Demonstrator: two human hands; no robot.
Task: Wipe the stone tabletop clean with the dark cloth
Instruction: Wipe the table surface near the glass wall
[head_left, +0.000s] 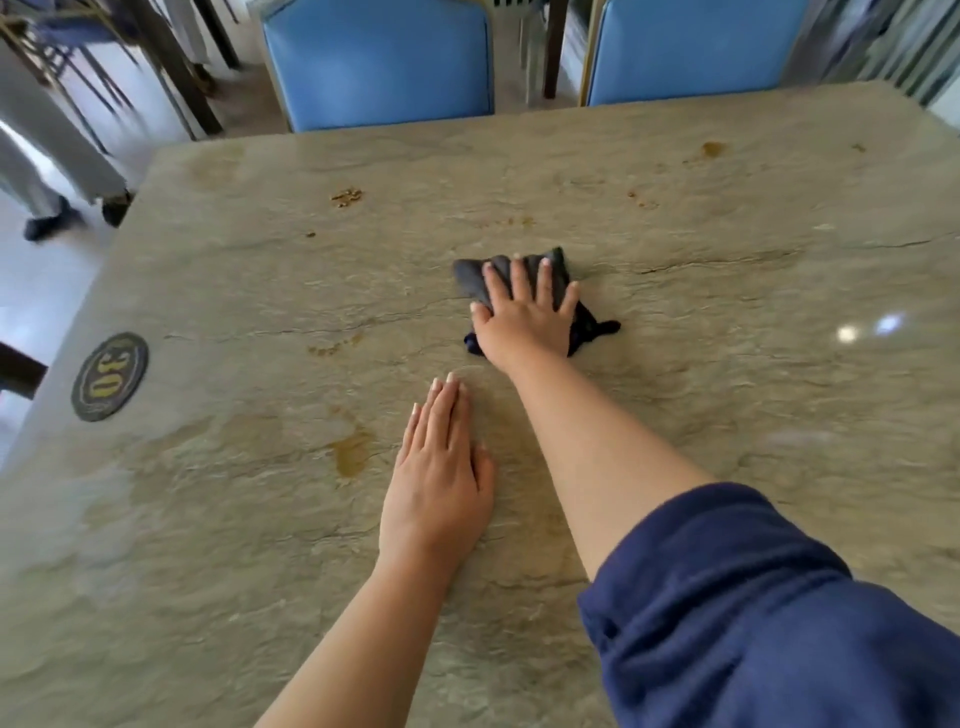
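Observation:
The beige stone tabletop (727, 291) fills the view. A crumpled dark cloth (470, 278) lies near its middle. My right hand (524, 312) presses flat on the cloth with fingers spread, and cloth shows beyond the fingertips and beside the wrist. Nearer to me, my left hand (439, 467) rests flat on the bare stone with fingers together, holding nothing. Brown crumbs (347, 196) lie far left of the cloth. A brownish stain (353, 452) sits left of my left hand, and more specks (711, 149) are at the far right.
A round dark badge marked 30 (110, 376) is fixed near the table's left edge. Two blue chairs (379, 57) (696, 47) stand at the far side. A person's legs and shoe (47, 221) are on the floor at the left.

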